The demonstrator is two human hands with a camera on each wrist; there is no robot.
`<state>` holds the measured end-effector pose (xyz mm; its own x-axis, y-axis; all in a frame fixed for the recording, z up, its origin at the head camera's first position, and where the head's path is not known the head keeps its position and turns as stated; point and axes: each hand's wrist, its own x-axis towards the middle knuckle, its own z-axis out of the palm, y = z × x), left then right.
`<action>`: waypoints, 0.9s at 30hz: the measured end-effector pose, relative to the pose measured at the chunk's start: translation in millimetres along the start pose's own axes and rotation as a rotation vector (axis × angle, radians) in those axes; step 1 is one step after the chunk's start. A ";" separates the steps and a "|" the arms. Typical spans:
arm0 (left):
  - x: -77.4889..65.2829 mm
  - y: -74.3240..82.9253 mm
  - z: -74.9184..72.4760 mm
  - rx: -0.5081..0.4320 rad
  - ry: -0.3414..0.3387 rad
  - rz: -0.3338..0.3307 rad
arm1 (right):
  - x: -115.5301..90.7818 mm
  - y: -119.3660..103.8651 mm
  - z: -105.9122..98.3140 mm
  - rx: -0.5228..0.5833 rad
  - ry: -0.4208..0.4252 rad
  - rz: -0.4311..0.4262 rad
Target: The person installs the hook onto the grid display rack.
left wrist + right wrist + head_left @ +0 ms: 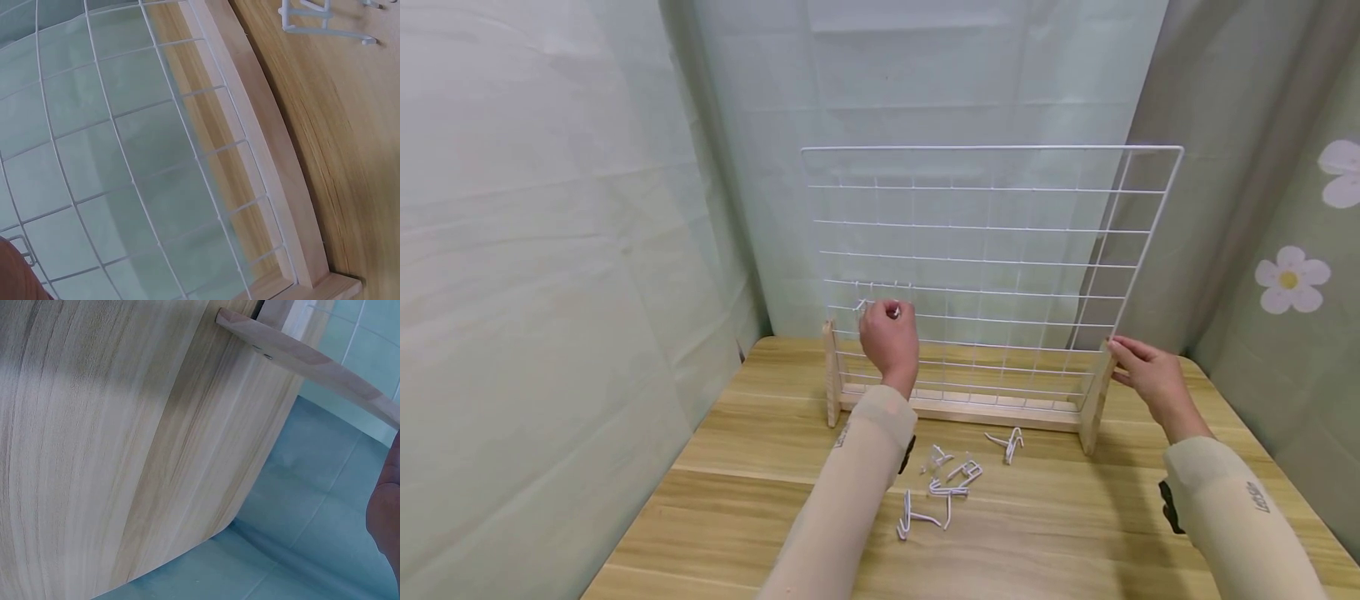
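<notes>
A white wire grid panel point(977, 260) stands upright in a wooden base point(970, 408) on the table. My left hand point(891, 337) is at the panel's lower left, fingers curled, pinching a white wire hook point(897, 312) that they mostly cover. Part of a wire hook point(25, 251) shows beside that hand in the left wrist view. Just left of the fingers, another hook point(859, 307) hangs on the grid. With thumb and fingers, my right hand point(1150, 379) grips the top of the base's right wooden upright point(1096, 400), where the panel's side wire meets it.
Several loose white wire hooks point(950, 490) lie on the wooden table point(745, 492) in front of the base. One more hook point(1011, 443) lies nearer the base's right half. Pale cloth point(572, 250) hangs on the left and behind; flowered cloth point(1292, 333) hangs at the right.
</notes>
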<state>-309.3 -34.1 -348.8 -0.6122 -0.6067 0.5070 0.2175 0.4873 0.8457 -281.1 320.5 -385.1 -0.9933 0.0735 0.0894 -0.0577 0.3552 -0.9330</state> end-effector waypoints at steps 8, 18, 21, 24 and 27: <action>-2.1 -1.2 1.0 -0.001 -0.020 -0.012 | -1.0 -0.3 -2.1 -0.004 0.003 -0.001; -4.7 -8.7 1.7 0.015 -0.035 0.001 | -2.9 -1.6 -2.1 -0.014 0.005 -0.007; -6.2 -12.6 1.4 0.026 -0.032 0.001 | -2.5 -1.6 -1.4 -0.016 0.002 0.001; -7.5 -16.6 1.1 0.028 -0.035 0.006 | -2.2 -1.9 -0.9 -0.009 -0.001 0.005; -8.5 -20.2 0.3 0.023 -0.044 0.014 | -2.2 -1.8 -0.7 -0.011 0.002 0.006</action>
<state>-308.6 -38.6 -370.3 -0.6420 -0.5717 0.5108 0.2095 0.5101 0.8342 -278.6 320.3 -383.4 -0.9934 0.0776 0.0850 -0.0510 0.3651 -0.9296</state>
